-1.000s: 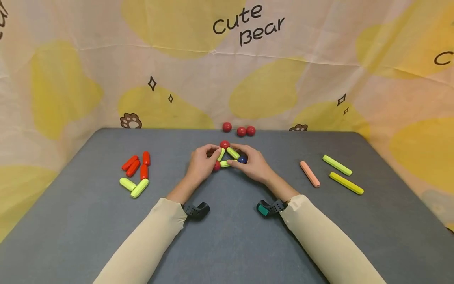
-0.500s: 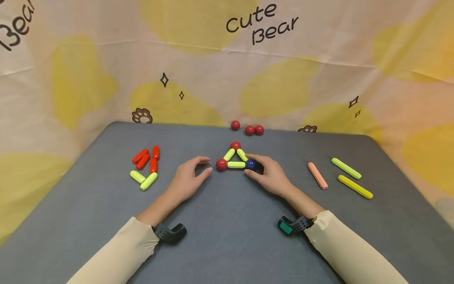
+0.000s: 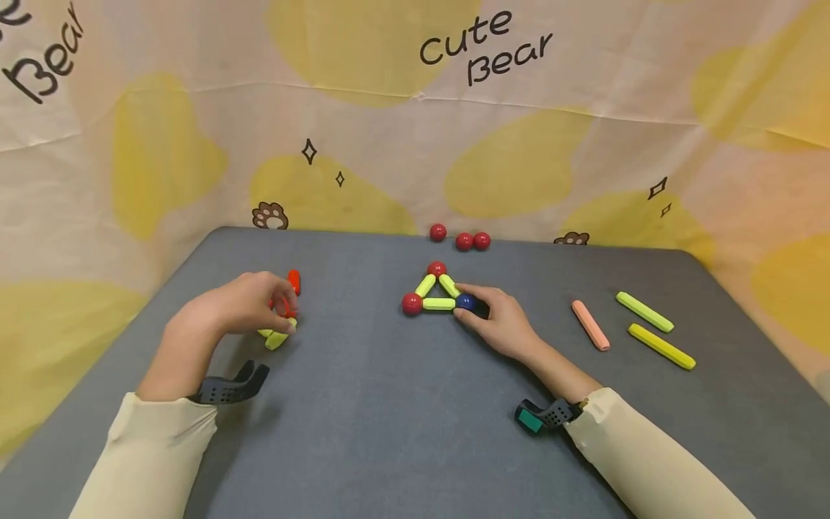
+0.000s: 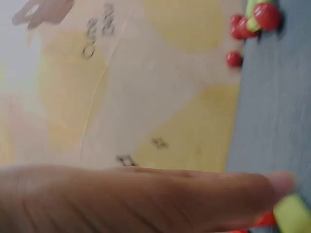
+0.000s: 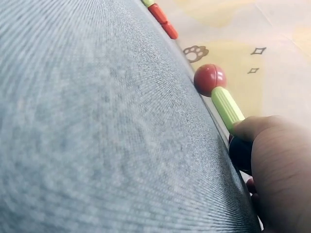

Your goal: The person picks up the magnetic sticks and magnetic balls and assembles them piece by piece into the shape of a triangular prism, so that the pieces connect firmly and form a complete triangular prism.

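Note:
A triangle of yellow-green rods [image 3: 439,304] and balls lies on the grey table [image 3: 402,418]. Its corners are a red ball [image 3: 437,269] at the top, a larger-looking red ball [image 3: 411,303] at left and a blue ball [image 3: 464,302] at right. My right hand [image 3: 502,321] holds the blue ball between thumb and fingers; in the right wrist view the thumb [image 5: 245,127] lies against the rod's end. Over the left pile hovers my left hand [image 3: 233,306], fingers bent loosely downward and holding nothing visible. It partly hides short yellow-green rods [image 3: 279,341] and red rods [image 3: 295,281].
Three loose red balls [image 3: 463,241] sit at the table's back edge, before a printed cloth [image 3: 363,130]. To the right lie longer rods: a pink one [image 3: 591,326], a yellow-green one [image 3: 645,311] and a yellow one [image 3: 661,347].
My left hand has let go of the triangle and moved left over the pile of short rods. My right hand stays at the blue ball. The head view has shifted slightly.

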Demonstrator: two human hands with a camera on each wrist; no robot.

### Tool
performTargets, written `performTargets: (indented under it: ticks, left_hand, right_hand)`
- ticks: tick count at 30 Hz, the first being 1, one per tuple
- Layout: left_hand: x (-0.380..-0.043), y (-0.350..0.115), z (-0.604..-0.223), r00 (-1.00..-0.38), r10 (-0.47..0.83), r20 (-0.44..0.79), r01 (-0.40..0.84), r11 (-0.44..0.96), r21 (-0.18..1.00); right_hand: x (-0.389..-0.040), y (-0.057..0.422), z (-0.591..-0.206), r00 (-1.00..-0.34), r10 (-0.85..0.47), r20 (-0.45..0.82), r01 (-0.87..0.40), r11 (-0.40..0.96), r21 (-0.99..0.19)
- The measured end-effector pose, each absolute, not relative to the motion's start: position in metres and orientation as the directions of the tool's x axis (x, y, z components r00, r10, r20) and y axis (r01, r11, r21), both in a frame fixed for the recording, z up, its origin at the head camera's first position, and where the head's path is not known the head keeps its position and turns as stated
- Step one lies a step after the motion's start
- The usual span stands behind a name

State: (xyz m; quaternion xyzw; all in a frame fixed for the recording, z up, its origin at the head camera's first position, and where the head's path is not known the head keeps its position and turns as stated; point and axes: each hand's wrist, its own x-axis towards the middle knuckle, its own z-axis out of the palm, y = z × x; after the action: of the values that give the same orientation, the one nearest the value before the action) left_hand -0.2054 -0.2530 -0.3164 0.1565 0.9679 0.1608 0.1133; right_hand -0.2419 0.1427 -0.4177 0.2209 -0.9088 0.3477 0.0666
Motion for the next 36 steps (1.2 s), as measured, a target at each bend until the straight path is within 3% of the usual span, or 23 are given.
performTargets:
  ticks: [4, 12, 18, 25, 36]
  left_hand:
    - [-0.204, -0.268, -0.318, -0.903, 0.349, -0.248, 0.253, 0.902, 0.35]
    - [-0.212, -0.272, -0.333, -0.894, 0.376, -0.245, 0.24, 0.862, 0.447]
    - [-0.222, -0.266, -0.349, -0.92, 0.37, -0.131, 0.275, 0.846, 0.456]
    - [-0.229, -0.247, -0.369, -0.955, 0.293, 0.04, 0.288, 0.888, 0.358]
    - [-0.239, -0.214, -0.376, -0.975, 0.201, 0.098, 0.221, 0.932, 0.288]
  right_hand:
    - [-0.242, 0.144, -0.417, -0.893, -0.355, 0.277, -0.449, 0.662, -0.6]
    - [-0.242, 0.145, -0.416, -0.895, -0.355, 0.271, -0.445, 0.664, -0.601]
    - [-0.242, 0.144, -0.416, -0.898, -0.352, 0.264, -0.439, 0.668, -0.601]
    - [-0.243, 0.139, -0.417, -0.897, -0.358, 0.26, -0.44, 0.663, -0.606]
    - [-0.244, 0.141, -0.417, -0.901, -0.347, 0.26, -0.431, 0.655, -0.621]
